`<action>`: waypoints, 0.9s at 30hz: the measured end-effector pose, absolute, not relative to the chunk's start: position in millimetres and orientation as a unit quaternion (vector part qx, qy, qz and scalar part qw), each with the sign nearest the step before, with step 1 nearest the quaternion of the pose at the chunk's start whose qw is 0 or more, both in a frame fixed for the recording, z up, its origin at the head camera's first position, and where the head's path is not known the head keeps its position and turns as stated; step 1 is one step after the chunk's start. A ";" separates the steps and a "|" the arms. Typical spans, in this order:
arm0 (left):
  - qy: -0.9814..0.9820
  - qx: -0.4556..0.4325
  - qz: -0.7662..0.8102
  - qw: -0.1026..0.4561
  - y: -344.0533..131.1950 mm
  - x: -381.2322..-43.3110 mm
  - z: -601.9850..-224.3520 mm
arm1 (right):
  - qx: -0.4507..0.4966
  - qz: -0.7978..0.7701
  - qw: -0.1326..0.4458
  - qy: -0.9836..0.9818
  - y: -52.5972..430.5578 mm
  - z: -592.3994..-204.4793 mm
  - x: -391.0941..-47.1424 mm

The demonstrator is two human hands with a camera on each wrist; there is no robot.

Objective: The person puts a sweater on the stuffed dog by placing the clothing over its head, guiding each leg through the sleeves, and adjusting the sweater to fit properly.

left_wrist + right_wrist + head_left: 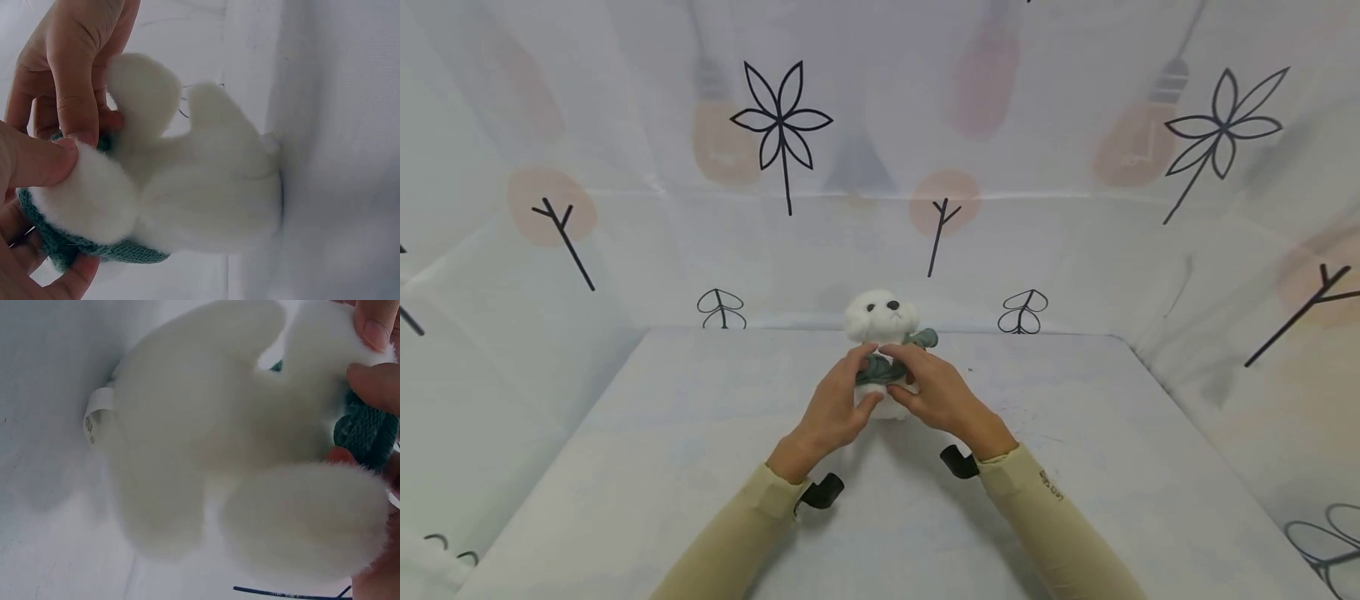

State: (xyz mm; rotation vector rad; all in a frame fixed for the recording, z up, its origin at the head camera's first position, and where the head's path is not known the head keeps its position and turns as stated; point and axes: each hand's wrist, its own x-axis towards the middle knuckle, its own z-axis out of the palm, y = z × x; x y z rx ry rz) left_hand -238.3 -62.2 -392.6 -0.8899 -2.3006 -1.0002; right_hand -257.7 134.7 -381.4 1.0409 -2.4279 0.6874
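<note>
A white plush dog [880, 313] sits upright on the white table, a green knitted scarf [877, 370] around its neck and chest. From the near left my left hand [833, 407] holds the scarf, its thumb pressing a white paw [87, 194] in the left wrist view. My right hand [937, 388] comes in from the other side and pinches the scarf close to the left hand's thumb. Fingers of both hands curl behind the knitted fabric, partly hidden. One scarf end [927, 337] sticks out to the right beneath the head.
A white tag [100, 403] hangs from the plush low down. The table [700, 433] meets pale cloth walls [647, 250] printed with flowers and twigs at the back and sides. Black wrist mounts [823, 492] project inward from both sleeves.
</note>
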 end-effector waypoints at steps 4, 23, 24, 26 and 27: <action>-0.833 -0.334 -0.366 0.246 -62.5 -239.3 -393.9 | 0.388 0.225 0.207 -0.869 136.0 -380.7 -258.1; -0.814 -0.391 -0.343 0.260 -62.3 -238.7 -392.1 | 0.401 0.215 0.194 -0.869 139.1 -377.7 -256.8; -0.813 -0.392 -0.344 0.260 -62.3 -238.7 -392.3 | 0.398 0.215 0.193 -0.871 139.4 -377.6 -256.6; -0.811 -0.394 -0.345 0.258 -62.6 -238.9 -392.6 | 0.393 0.215 0.193 -0.873 140.1 -377.4 -256.4; -0.812 -0.396 -0.345 0.256 -63.0 -239.1 -392.5 | 0.390 0.213 0.192 -0.875 140.6 -377.3 -256.3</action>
